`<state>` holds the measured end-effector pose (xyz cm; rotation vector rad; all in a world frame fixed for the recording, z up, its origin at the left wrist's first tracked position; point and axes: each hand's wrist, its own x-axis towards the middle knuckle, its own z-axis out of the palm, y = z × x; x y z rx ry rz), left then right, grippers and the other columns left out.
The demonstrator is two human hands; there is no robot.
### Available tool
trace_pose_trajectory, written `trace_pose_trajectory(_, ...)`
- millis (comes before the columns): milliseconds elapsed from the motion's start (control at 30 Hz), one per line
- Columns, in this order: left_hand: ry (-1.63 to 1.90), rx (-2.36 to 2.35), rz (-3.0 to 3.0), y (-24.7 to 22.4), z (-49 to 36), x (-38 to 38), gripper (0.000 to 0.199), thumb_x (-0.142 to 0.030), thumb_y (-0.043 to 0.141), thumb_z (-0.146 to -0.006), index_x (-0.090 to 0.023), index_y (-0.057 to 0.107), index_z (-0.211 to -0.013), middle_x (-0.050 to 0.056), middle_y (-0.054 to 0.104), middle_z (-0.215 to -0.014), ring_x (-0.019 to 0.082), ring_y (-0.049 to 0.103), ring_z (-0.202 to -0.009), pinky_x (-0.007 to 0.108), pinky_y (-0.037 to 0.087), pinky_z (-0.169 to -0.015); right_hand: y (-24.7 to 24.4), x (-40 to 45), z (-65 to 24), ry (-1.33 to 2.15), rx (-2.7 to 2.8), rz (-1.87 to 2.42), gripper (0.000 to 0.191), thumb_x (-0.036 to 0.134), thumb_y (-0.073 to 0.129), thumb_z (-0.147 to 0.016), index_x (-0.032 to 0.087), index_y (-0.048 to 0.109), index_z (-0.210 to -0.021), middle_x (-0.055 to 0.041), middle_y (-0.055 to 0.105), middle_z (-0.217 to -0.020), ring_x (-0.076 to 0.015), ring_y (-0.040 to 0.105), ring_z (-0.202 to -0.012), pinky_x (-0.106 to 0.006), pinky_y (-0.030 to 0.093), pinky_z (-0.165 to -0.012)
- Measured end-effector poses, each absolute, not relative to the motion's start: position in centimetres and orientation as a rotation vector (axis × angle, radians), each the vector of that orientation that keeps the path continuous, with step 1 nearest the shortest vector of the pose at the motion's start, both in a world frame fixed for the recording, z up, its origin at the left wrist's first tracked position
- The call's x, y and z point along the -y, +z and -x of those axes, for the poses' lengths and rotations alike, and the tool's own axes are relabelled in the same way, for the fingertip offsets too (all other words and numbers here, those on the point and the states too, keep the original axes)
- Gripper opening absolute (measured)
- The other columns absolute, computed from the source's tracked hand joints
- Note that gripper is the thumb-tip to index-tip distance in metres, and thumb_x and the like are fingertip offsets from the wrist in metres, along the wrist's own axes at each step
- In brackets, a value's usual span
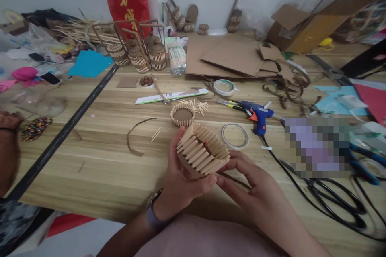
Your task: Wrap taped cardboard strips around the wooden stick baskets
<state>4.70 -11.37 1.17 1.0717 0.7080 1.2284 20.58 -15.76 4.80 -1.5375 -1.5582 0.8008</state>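
Note:
A small round basket of upright wooden sticks on a cardboard base [202, 150] is tilted above the table's front part. My left hand [183, 180] wraps round its left side and underside, thumb along the near edge. At its right, my right hand [253, 180] pinches a thin brown strip [237, 180] close to the base. Behind the basket, a shorter ring of sticks with a cardboard bottom [182, 115] stands on the table. Loose short sticks [197, 106] lie beyond it. A curved brown strip [129, 138] rests at the left.
A blue glue gun [259, 116] with a black cable, tape rolls [235, 135] and black-handled scissors [337, 200] are at the right. Cardboard sheets [229, 56] and finished handled baskets [157, 54] stand behind. Another person's arm [8, 152] is at the far left.

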Motion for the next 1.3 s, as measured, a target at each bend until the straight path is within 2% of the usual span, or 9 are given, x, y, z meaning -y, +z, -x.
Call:
trace_pose_trajectory(167, 1.301, -0.732, -1.132, 0.9, -4.4, 11.5, 0.093, -0.023, 0.088, -0.064, -0.033, 0.039, -0.142, 0.006, 0.061, -0.128, 0.024, 0.064, -0.11, 0.034, 0.052, -0.096, 5.4, 16.0, -21.0, 0.823, 1.593, 1.563, 0.011, 0.034, 0.066, -0.082, 0.026, 0.07, -0.088, -0.0053, 0.072, -0.111, -0.0212, 0.068, -0.102, -0.035, 0.055, -0.087)
trace_pose_trajectory(300, 1.352, -0.656, -1.023, 0.7, -4.2, 10.8, 0.09, -0.032, 0.084, -0.07, -0.034, 0.036, -0.146, 0.007, 0.05, -0.145, 0.027, 0.052, -0.129, 0.039, 0.045, -0.107, 5.2, 16.4, -21.7, 0.669, 1.551, 1.664, 0.022, 0.036, 0.067, -0.08, 0.028, 0.068, -0.1, -0.005, 0.073, -0.107, -0.0236, 0.069, -0.1, -0.037, 0.057, -0.082)
trace_pose_trajectory(400, 1.302, -0.634, -0.907, 0.7, -4.2, 10.2, 0.089, -0.038, 0.081, -0.073, -0.035, 0.033, -0.148, 0.007, 0.046, -0.149, 0.03, 0.048, -0.134, 0.045, 0.042, -0.11, 5.2, 16.6, -22.0, 0.619, 1.546, 1.68, 0.013, 0.038, 0.067, -0.081, 0.028, 0.068, -0.089, -0.0042, 0.073, -0.104, -0.024, 0.07, -0.097, -0.037, 0.057, -0.081)
trace_pose_trajectory(533, 1.244, -0.658, -0.805, 1.1, -4.4, 9.8, 0.091, -0.043, 0.084, -0.068, -0.034, 0.037, -0.146, 0.007, 0.05, -0.146, 0.033, 0.047, -0.134, 0.048, 0.039, -0.112, 5.5, 16.5, -21.7, 0.602, 1.607, 1.627, 0.012, 0.035, 0.062, -0.085, 0.027, 0.068, -0.078, -0.0038, 0.074, -0.094, -0.0222, 0.07, -0.091, -0.037, 0.056, -0.079)
trace_pose_trajectory(800, 1.16, -0.611, -0.722, 2.1, -4.5, 9.9, 0.085, -0.046, 0.085, -0.063, -0.029, 0.048, -0.138, 0.009, 0.057, -0.137, 0.032, 0.048, -0.132, 0.044, 0.041, -0.11, 5.5, 15.8, -21.5, 0.579, 1.653, 1.603, 0.014, 0.033, 0.06, -0.088, 0.026, 0.066, -0.076, -0.0023, 0.073, -0.087, -0.0205, 0.069, -0.086, -0.035, 0.054, -0.077)
trace_pose_trajectory(1133, 0.994, -0.514, -0.662, 2.1, -4.4, 10.5, 0.079, -0.052, 0.082, -0.066, -0.026, 0.053, -0.134, 0.009, 0.068, -0.121, 0.034, 0.058, -0.122, 0.049, 0.044, -0.107, 5.2, 15.1, -21.4, 0.614, 1.681, 1.577, 0.015, 0.031, 0.058, -0.089, 0.024, 0.067, -0.078, -0.0042, 0.072, -0.085, -0.0197, 0.067, -0.082, -0.035, 0.054, -0.077)
trace_pose_trajectory(1300, 1.014, -0.515, -0.705, 2.0, -4.6, 10.8, 0.076, -0.055, 0.08, -0.067, -0.029, 0.055, -0.133, 0.008, 0.069, -0.116, 0.036, 0.056, -0.124, 0.051, 0.047, -0.104, 5.3, 14.9, -21.1, 0.604, 1.657, 1.581, 0.013, 0.031, 0.059, -0.088, 0.025, 0.068, -0.08, -0.0056, 0.073, -0.092, -0.021, 0.068, -0.089, -0.035, 0.054, -0.079)
